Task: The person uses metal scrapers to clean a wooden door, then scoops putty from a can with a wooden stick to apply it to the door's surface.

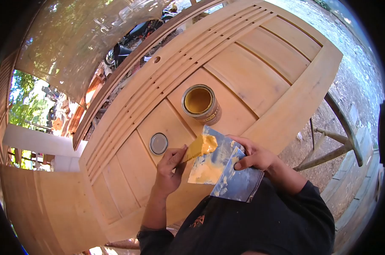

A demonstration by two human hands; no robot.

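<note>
My left hand (pixel 168 170) is closed on a flat yellowish scraper (pixel 191 150), its blade touching a lump of yellow-orange putty (pixel 209 145). In my right hand (pixel 259 158) is a flat bluish mixing board (pixel 239 183), smeared with putty and gripped with the thumb on top. It looks like two overlapping plates. An open can (pixel 212 115) with yellow-brown contents stands just beyond the board. Left of the can lies a round metal lid (pixel 159 143). Both rest on a wooden panelled door (pixel 252 78) lying flat.
A wooden trestle leg (pixel 344 127) sticks out below the door's right side. Along the far side runs a dark wooden beam (pixel 116 87), with a motorcycle (pixel 135 38) beyond it. Wooden boards (pixel 44 204) stand at the left.
</note>
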